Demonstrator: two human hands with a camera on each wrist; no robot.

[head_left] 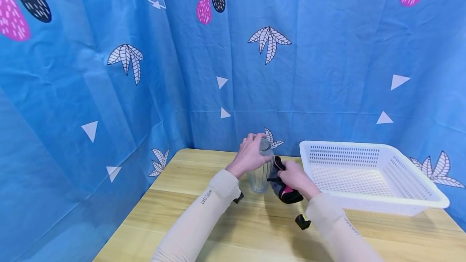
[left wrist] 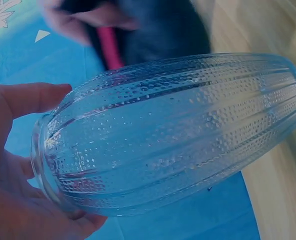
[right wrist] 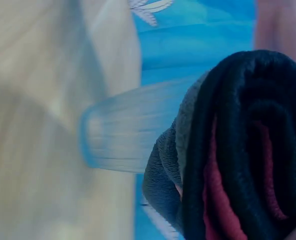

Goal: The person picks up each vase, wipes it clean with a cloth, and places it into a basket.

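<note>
A clear ribbed glass vase stands upright near the back of the wooden table. My left hand grips it around the rim from above, thumb and fingers spread about the neck. In the left wrist view the dotted, ribbed glass wall fills the middle. Just right of the vase, my right hand holds a folded dark grey cloth with black edging and a pink layer. The rolled cloth overlaps the upper part of the vase in the right wrist view.
A white perforated plastic basket sits on the wooden table to the right of my right hand. A blue patterned curtain hangs behind and along the left side. Black wrist mounts show beneath the sleeves.
</note>
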